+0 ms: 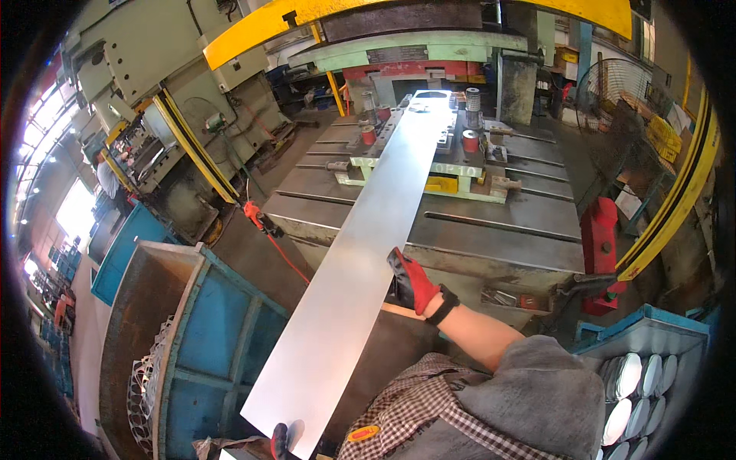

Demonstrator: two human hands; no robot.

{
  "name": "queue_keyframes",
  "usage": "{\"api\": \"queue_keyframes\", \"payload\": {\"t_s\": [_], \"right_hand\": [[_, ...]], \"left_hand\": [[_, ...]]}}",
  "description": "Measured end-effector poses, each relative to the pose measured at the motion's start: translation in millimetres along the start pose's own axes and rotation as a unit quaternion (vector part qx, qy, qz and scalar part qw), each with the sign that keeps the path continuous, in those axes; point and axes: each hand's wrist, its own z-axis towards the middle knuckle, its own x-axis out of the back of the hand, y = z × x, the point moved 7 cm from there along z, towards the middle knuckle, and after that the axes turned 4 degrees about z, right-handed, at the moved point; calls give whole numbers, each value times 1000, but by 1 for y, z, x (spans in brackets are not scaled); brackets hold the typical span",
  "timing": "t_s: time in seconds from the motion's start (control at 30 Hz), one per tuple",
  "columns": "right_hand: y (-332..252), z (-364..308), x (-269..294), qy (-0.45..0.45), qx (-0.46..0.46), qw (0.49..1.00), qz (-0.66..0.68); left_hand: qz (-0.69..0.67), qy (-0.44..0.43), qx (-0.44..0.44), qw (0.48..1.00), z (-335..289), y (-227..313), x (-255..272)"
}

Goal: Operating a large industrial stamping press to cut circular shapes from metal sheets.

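A long, flat strip of shiny sheet metal (337, 276) runs from near my body up into the die set (460, 180) on the press bed. Its far end lies between the die's posts, under bright glare, where a rounded cut-out shows. My right hand (412, 285), in a red and black glove, grips the strip's right edge about midway, its thumb over the top and its other fingers partly hidden. At the near end my left hand (281, 443) shows only as a gloved thumb and a bit of red, pressed on the strip; the rest is out of sight.
A blue bin (218, 322) with punched metal scrap stands left. At lower right, a blue-framed rack (652, 330) holds stacked round discs. Yellow guard posts (195, 146) flank the slotted press bed (498, 241). A red pedestal (600, 253) stands right; an orange air gun (255, 215) hangs left.
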Motion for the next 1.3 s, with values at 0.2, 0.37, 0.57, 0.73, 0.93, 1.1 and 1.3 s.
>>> {"api": "queue_keyframes", "payload": {"t_s": [0.2, 0.37, 0.57, 0.73, 0.93, 1.1, 1.3], "right_hand": [[-35, 17, -10, 8, -31, 999, -41], [-21, 22, 18, -3, -27, 999, 18], [-118, -15, 86, 183, 152, 861, -451], [-194, -31, 140, 222, 230, 504, -802], [-187, -31, 189, 211, 189, 460, -841], [-189, -29, 183, 215, 209, 461, -835], [-188, -32, 186, 221, 219, 445, -840]], "left_hand": [[392, -83, -433, 807, -9, 98, -85], [-38, -6, 83, 996, 22, 21, -40], [33, 3, 0, 999, 7, 28, -48], [8, -58, 14, 998, 28, 43, -91], [-44, -107, 65, 991, 39, 53, -126], [-107, -144, 126, 976, 39, 60, -148], [-171, -189, 195, 947, 32, 70, -166]]}}
